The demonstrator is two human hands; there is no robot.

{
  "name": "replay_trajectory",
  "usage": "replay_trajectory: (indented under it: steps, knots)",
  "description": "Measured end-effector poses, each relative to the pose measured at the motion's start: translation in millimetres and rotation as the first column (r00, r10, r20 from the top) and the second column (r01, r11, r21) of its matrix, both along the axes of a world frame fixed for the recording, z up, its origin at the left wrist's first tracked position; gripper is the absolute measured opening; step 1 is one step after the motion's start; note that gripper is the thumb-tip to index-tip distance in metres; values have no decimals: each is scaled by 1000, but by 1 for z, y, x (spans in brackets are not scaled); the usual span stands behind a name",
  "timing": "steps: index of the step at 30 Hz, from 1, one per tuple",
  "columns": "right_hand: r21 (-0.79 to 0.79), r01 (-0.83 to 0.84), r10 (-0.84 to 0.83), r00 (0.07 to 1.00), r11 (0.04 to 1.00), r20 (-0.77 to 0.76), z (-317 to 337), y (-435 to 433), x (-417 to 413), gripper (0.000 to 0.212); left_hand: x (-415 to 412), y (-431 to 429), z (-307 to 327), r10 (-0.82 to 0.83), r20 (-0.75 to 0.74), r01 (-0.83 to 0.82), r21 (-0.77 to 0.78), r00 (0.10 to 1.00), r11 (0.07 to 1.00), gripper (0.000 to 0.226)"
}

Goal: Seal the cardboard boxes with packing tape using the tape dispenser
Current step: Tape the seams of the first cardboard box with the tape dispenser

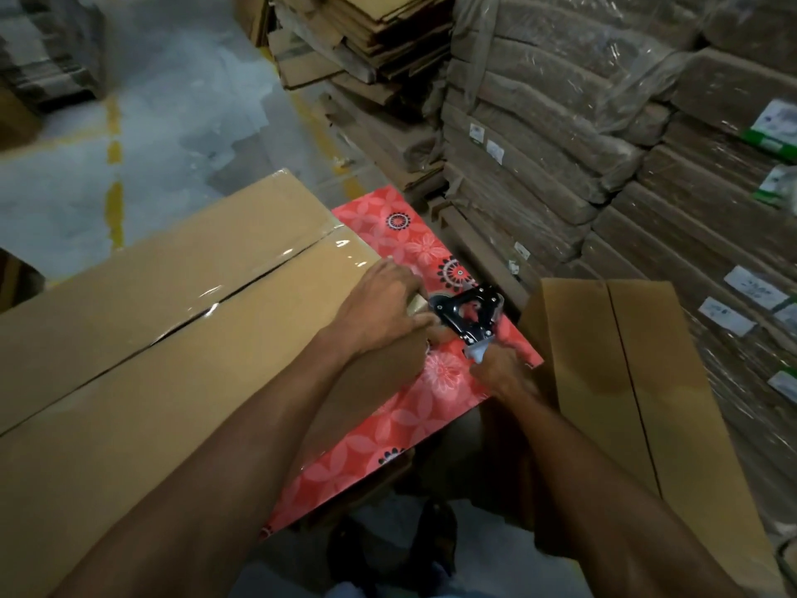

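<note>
A large cardboard box lies on a table with a red flowered cover. Clear tape shines along its centre seam. A black tape dispenser hangs at the box's right end, over the table cover. My left hand presses on the box's right end, fingers closed over the tape roll beside the dispenser. My right hand grips the dispenser's handle from below. A second cardboard box stands to the right, its flaps closed with a bare seam.
Tall stacks of flattened, plastic-wrapped cartons fill the right and back. More flat cardboard is piled behind the table. The grey floor with yellow lines spreads at the upper left. My shoes show below the table edge.
</note>
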State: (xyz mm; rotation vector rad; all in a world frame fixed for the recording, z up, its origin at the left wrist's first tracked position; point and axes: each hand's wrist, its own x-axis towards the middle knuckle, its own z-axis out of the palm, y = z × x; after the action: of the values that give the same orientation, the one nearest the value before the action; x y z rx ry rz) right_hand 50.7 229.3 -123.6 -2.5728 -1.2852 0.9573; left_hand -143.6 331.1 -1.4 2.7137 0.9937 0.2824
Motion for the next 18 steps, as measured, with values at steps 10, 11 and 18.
replay_trajectory:
  steps: [10,11,18]
  knots:
    - [657,-362,371,919,662,132,172,127,-87,17,-93,105,19,383,-35,-384,-23,923,923,73]
    - [627,-456,460,871,631,170,173,139,-103,22,-100,119,20,396,-94,-401,-33,913,915,70]
    - [480,-702,663,693,527,284,155,226,-160,41,-115,195,22,388,-164,-403,-67,907,913,55]
